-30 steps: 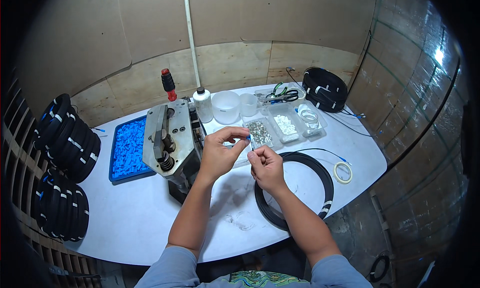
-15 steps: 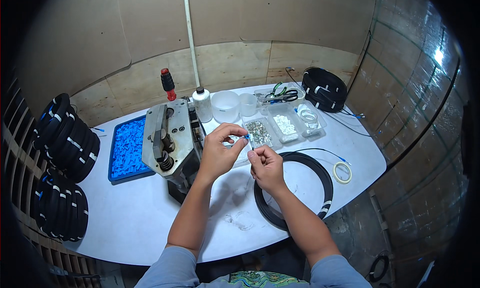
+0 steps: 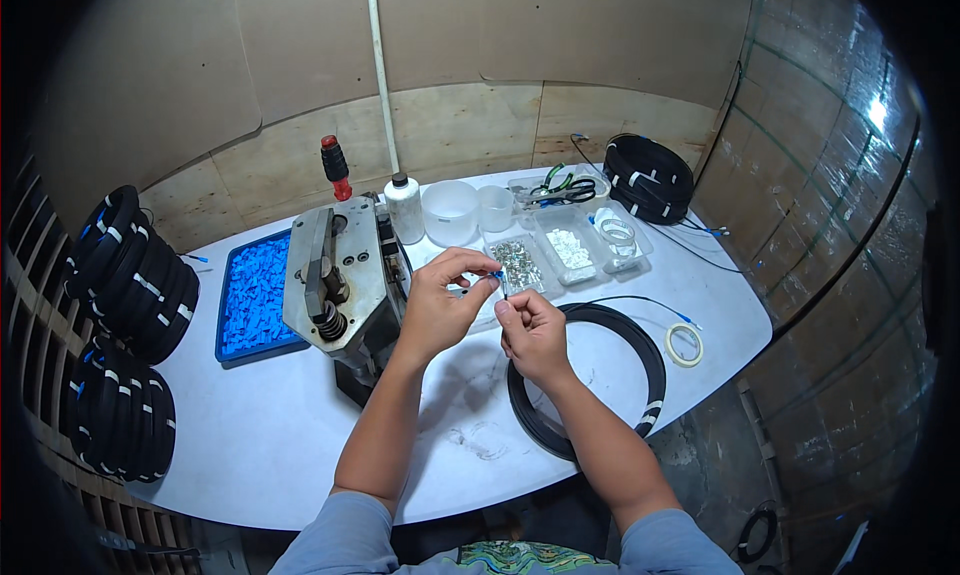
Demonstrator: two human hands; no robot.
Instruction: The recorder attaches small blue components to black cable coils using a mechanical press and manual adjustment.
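My left hand point(image 3: 446, 293) pinches a small blue connector piece point(image 3: 496, 274) between thumb and fingertips. Just below and to its right, my right hand point(image 3: 535, 335) is closed on the end of a thin black cable point(image 3: 506, 298), thumb against forefinger. The blue piece and the cable's tip are very close together; whether they touch is too small to tell. Beneath my right hand a black cable coil point(image 3: 660, 375), bound with white tape, lies on the white table point(image 3: 450, 485). Its other end, with a blue tip point(image 3: 686, 318), stretches to the right.
A metal press point(image 3: 370, 245) stands left of my hands, beside a blue tray point(image 3: 225, 325) of small blue parts. Beyond my hands are bins of metal parts point(image 3: 515, 265) and white parts point(image 3: 570, 255), a bottle point(image 3: 404, 210) and a tape roll point(image 3: 684, 345). Cable coils point(image 3: 130, 275) flank the table.
My left fingertips and the blue piece have shifted very slightly right, closer to the cable end. My right hand has stayed almost still.
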